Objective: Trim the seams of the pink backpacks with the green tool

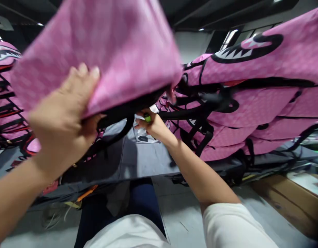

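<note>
- Pink bag (114,65) is filling the foreground of the head view, its front blurring and its black edge (133,105) running along the underside.
- Left hand (65,106) is grasping the bag's lower edge, fingers pressing on the pink face and thumb tucking beneath, holding it above the table (156,158).
- Right hand (156,127) is reaching in just beyond the bag, its fingers curling around a green piece (147,117) (perhaps a tool's end; most of it is hiding in the fist).
- Judging by the pose, the step in hand is handling the raised bag; the next move is probably calling for a steady left grip and room for the right hand near the black edge.
- Grey cloth-like covering is dressing the table, with a clear packet (143,136) lying below the right hand.
- Pink bags are piling up in a right stack (241,117) and a left stack (9,103).
- Beyond, ceiling lights (201,29) are glowing; a carton (290,199) is standing at lower right, on pale floor (184,224).
</note>
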Motion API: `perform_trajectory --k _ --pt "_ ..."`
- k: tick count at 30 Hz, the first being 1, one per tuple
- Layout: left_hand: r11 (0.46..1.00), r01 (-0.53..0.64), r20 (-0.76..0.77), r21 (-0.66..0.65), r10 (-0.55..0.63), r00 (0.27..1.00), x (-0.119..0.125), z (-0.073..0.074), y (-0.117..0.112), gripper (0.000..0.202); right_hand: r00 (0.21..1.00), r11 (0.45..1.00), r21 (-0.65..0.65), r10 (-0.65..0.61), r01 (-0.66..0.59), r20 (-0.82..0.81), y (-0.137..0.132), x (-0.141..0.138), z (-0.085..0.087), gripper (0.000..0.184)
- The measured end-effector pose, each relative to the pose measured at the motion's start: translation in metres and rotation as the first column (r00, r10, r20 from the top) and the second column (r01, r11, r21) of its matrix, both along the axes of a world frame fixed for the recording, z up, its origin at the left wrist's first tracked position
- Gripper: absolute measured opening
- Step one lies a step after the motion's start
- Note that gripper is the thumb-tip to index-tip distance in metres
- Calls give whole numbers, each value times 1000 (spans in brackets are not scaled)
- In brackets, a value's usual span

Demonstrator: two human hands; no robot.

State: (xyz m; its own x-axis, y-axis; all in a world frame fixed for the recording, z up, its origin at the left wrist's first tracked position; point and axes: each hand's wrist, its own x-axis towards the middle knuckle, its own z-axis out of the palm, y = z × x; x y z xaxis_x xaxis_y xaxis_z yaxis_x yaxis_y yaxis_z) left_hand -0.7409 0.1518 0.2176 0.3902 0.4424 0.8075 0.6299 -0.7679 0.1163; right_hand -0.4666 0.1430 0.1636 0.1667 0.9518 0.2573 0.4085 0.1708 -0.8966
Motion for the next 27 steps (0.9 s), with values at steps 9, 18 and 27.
perform_trajectory --k 9,18,27 --pt "973 104 -248 207 -51 968 102 -217 138 52 699 728 -469 -19 499 715 19 89 -154 31" --pt "981 175 -452 82 -120 884 80 -285 132 54 490 676 -246 -196 695 849 98 165 -207 78" --pt "981 -195 -272 12 191 943 49 -246 125 106 527 666 -311 -144 678 838 112 201 -233 37"
